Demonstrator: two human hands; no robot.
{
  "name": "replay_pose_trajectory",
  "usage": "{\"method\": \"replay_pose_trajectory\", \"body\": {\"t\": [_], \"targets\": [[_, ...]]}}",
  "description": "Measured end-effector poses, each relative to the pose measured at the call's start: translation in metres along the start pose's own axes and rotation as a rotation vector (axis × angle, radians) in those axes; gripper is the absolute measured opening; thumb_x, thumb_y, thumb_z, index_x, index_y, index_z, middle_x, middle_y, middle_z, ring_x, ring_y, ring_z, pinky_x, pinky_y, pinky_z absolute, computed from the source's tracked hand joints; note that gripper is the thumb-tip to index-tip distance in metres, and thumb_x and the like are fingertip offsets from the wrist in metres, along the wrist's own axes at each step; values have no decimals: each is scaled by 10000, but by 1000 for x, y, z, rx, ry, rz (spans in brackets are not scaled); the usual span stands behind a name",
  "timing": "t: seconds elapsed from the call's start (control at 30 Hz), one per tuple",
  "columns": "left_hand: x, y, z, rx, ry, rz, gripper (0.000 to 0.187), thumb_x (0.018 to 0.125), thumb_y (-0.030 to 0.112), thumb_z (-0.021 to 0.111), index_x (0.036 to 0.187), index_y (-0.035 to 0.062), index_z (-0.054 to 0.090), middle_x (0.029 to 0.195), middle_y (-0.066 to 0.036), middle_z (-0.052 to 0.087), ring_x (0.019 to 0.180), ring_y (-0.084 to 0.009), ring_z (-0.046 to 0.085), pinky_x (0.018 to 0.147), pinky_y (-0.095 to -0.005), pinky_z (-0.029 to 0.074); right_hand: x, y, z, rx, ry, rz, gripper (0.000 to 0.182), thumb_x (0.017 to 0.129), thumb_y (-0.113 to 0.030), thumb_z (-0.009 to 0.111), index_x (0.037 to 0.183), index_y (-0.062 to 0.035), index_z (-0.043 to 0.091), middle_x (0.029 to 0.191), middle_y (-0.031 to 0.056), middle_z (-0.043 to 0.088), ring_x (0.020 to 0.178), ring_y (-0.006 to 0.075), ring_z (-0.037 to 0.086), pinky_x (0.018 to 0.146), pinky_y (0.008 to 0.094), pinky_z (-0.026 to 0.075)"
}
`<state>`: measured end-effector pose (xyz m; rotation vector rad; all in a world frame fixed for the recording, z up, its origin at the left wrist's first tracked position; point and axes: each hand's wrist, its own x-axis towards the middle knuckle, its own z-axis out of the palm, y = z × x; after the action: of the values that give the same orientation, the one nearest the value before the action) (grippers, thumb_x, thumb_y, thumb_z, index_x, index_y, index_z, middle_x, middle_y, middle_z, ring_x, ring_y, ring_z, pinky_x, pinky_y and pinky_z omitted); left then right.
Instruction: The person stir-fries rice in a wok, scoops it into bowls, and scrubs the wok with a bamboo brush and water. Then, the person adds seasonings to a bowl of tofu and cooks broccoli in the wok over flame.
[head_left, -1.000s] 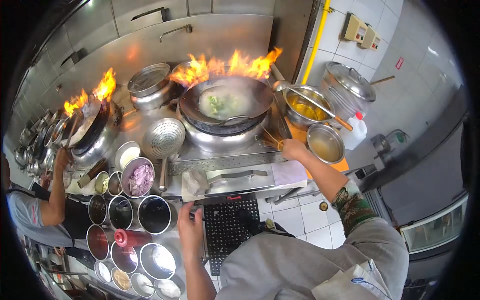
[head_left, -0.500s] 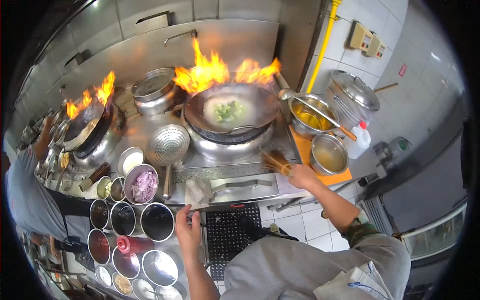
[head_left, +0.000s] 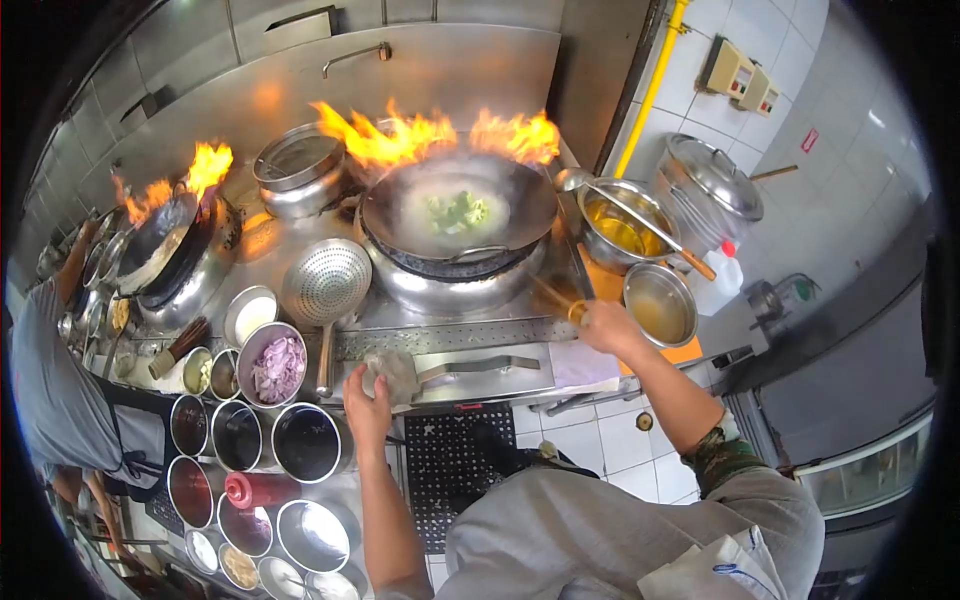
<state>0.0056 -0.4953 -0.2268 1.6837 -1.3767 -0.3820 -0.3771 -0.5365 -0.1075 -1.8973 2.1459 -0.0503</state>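
Observation:
My right hand (head_left: 608, 328) grips the tied end of a bamboo wok brush (head_left: 553, 296), its bristles blurred and pointing toward the stove. Behind the brush, a wok (head_left: 520, 225) with green vegetables (head_left: 458, 212) in pale, steaming liquid sits on the burner, and flames rise past its far rim. My left hand (head_left: 368, 408) is held up with fingers apart and nothing visible in it. A crumpled clear plastic bag (head_left: 396, 374) lies right by its fingertips at the stove's front edge. A perforated strainer ladle (head_left: 328, 283) rests to the left of the wok.
To the right stand a pot of yellow oil (head_left: 628, 243) with a ladle (head_left: 640, 215) across it and a pot of cloudy liquid (head_left: 660, 308). On the left are a bowl of chopped onion (head_left: 278, 368) and several sauce pots (head_left: 305, 443). Another person (head_left: 90, 385) works at a flaming wok.
My left hand has risen slightly and moved closer to the plastic bag. The brush in my right hand has swung, its bristles now slightly higher. The flames have changed shape.

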Motion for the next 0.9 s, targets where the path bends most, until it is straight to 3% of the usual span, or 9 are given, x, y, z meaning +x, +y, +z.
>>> {"method": "replay_pose_trajectory", "body": {"t": [0.13,0.27,0.33,0.47,0.53,0.63,0.7,0.8,0.9], "targets": [[8,-18,12,2,-37,-67,452,851,260,639,1171,-47,550,1136,-250,567,1083,-394,532,936,-425,412,11,-8,4,-71,-22,54,260,775,-157,562,956,0,663,976,245,655,956,388,632,843,470,499],[11,-49,41,-63,-26,-169,516,831,332,667,1159,-51,556,1144,-263,576,1082,-385,550,926,-417,422,-1,-32,-14,-191,-141,-245,257,761,-119,559,975,-23,663,945,236,661,940,379,638,820,466,506],[16,-37,42,-216,-179,-256,559,806,381,690,1131,-57,566,1122,-273,594,1064,-381,574,899,-413,441,-5,-52,-29,-199,-167,-358,264,754,-113,562,984,-32,662,931,235,663,930,376,640,812,468,506],[12,-46,60,-263,-166,-334,532,794,356,701,1094,-66,578,1056,-264,624,1007,-384,605,858,-416,460,17,-115,-15,-127,-192,-592,384,726,-160,621,1099,-65,624,934,213,655,912,377,627,810,474,499],[5,-49,66,-214,-122,-301,489,777,320,716,1068,-53,594,1004,-238,645,950,-371,625,830,-414,472,43,-147,15,-86,-76,-784,202,739,-103,573,912,-40,657,871,192,673,800,357,661,700,452,530],[-6,-52,65,-176,-161,-332,412,767,259,717,1033,-40,615,953,-215,663,890,-354,642,795,-400,485,70,-174,38,-197,-192,-869,200,738,-101,578,909,-43,666,846,185,674,803,354,663,709,444,532],[-20,-34,51,-252,-169,-358,383,767,236,714,1020,-37,623,942,-213,667,879,-348,645,785,-392,488,69,-145,22,-213,-282,-814,186,760,-103,573,910,-63,677,835,188,672,800,355,663,710,449,532],[-38,-16,48,-342,-174,-407,326,765,185,703,992,-38,636,933,-214,673,870,-331,651,774,-379,491,55,-65,-26,-371,-402,-648,269,791,-141,578,1034,-197,682,911,156,682,878,330,660,765,459,525],[-50,-7,64,-293,-207,-422,338,759,181,712,1005,-38,634,935,-211,671,873,-326,650,778,-387,489,59,3,-61,-607,-408,-462,258,717,-169,615,953,-116,705,898,158,684,873,329,659,772,438,521]]}}
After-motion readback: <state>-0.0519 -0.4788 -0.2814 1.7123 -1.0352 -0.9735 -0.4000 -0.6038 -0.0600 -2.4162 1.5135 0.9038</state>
